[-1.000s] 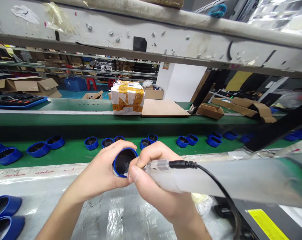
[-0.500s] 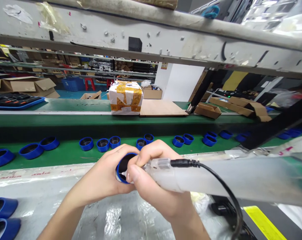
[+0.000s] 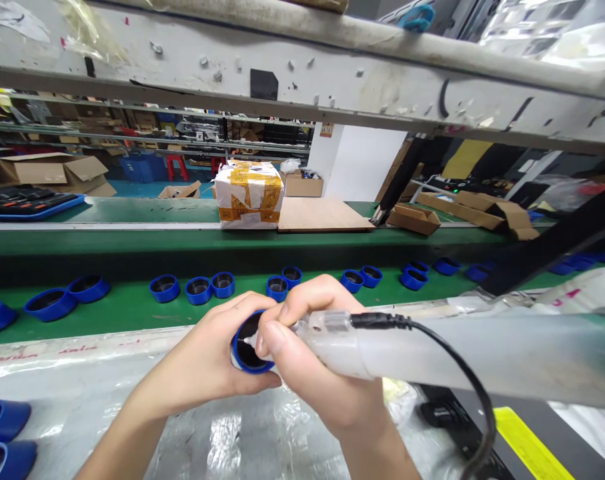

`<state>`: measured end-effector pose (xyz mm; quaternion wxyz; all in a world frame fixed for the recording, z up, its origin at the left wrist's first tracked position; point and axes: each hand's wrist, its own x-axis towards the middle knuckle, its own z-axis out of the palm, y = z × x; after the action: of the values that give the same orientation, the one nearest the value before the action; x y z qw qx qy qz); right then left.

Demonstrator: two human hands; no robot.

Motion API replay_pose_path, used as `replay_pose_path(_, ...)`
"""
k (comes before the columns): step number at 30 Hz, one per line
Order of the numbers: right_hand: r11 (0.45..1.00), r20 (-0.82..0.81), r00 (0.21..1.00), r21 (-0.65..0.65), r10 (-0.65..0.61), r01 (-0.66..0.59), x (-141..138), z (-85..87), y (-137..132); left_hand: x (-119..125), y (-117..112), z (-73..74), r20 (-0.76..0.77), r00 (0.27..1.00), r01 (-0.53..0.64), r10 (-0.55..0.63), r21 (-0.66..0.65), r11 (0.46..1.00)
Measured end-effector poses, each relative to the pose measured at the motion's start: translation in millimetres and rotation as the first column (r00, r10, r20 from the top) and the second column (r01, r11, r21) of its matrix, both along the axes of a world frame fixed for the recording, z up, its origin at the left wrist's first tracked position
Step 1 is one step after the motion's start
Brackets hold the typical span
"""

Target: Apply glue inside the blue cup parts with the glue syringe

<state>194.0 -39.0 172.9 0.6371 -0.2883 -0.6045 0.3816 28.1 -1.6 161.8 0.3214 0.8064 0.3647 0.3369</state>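
Observation:
A blue ring with a black inside [image 3: 246, 328] is gripped from its left side by my left hand [image 3: 202, 360], fingers and thumb curved round it. My right hand [image 3: 319, 360] is closed on a translucent glue syringe [image 3: 335, 341] with a fine tapered tip. That tip reaches into the ring's opening, near its left inner wall; whether it touches is hard to tell. A black cable [image 3: 449, 357] plugs into the top of the syringe, and its wide body stretches off to the right. My fingers hide part of the ring's right side.
Several similar blue rings [image 3: 165, 288] stand along the green conveyor belt [image 3: 127, 310] ahead. More rings [image 3: 7, 420] sit at the lower left on the plastic-covered bench [image 3: 222, 440]. A taped box [image 3: 249, 197] stands beyond. A pale beam [image 3: 332, 80] crosses overhead; a dark post [image 3: 557, 240] slants at right.
The syringe tip has shifted slightly up and left inside the ring, and the ring's lower rim shows more. The view has moved a little, with both hands keeping their hold.

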Motion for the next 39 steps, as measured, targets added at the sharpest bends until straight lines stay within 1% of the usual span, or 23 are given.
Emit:
replay_pose_path(3,1.000,-0.020,1.000,0.005,-0.019,0.019,0,-0.2,1,-1,1,0.1,-0.005,0.997,0.077,-0.078,-0.085,0.993)
replay_pose_path(7,1.000,-0.027,0.999,0.008,-0.019,0.019,2,-2.2,1,-3,1,-2.3,0.001,0.994,0.105,-0.106,-0.121,0.987)
replay_pose_path(9,1.000,-0.022,0.999,-0.006,-0.023,0.022,4,-3.6,1,-4,2,-5.3,-0.010,0.994,0.104,-0.105,-0.115,0.988)
replay_pose_path(14,0.999,-0.050,0.998,-0.010,-0.037,0.036,9,-5.5,5,-7,0,-10.4,-0.049,0.996,0.072,-0.074,-0.043,0.996)
replay_pose_path(18,1.000,-0.116,0.993,0.015,-0.007,0.008,12,-3.5,7,-5,-1,-8.1,-0.049,0.996,0.065,-0.069,-0.073,0.995)
replay_pose_path(22,1.000,-0.148,0.989,-0.006,-0.001,0.001,12,-0.4,7,-5,-1,-5.4,-0.051,0.997,0.057,-0.062,-0.087,0.995)
replay_pose_path(25,1.000,-0.117,0.993,0.003,-0.030,0.030,13,1.2,6,-7,1,-5.6,-0.050,0.996,0.063,-0.068,-0.090,0.994)
replay_pose_path(30,0.988,-0.035,0.988,-0.023,-0.153,0.152,12,1.2,3,-11,1,-6.8,-0.032,0.998,0.046,-0.050,-0.109,0.993)
replay_pose_path(33,0.981,-0.008,0.981,-0.012,-0.193,0.193,11,-0.3,3,-14,4,-6.2,0.001,0.999,0.045,-0.045,-0.133,0.990)
replay_pose_path(34,0.979,-0.013,0.979,0.001,-0.205,0.205,12,-0.9,4,-16,7,-6.5,0.014,1.000,0.007,-0.005,-0.116,0.993)
replay_pose_path(35,0.976,-0.028,0.976,0.014,-0.215,0.215,13,-1.5,5,-21,12,-7.3,0.026,0.996,-0.078,0.081,-0.088,0.993)
replay_pose_path(36,0.976,-0.053,0.975,0.024,-0.216,0.218,14,-2.0,6,-29,18,-8.9,0.038,0.978,-0.203,0.206,-0.056,0.978)
replay_pose_path(37,0.975,-0.078,0.973,0.033,-0.215,0.218,17,-2.4,7,-39,26,-11.2,0.050,0.932,-0.359,0.360,-0.023,0.933)
replay_pose_path(38,0.976,-0.091,0.973,0.038,-0.212,0.216,19,-2.7,9,-52,35,-14.4,0.061,0.856,-0.515,0.514,-0.003,0.857)
replay_pose_path(39,0.977,-0.089,0.975,0.041,-0.203,0.208,21,-2.9,10,-67,44,-18.4,0.066,0.768,-0.639,0.637,0.003,0.770)
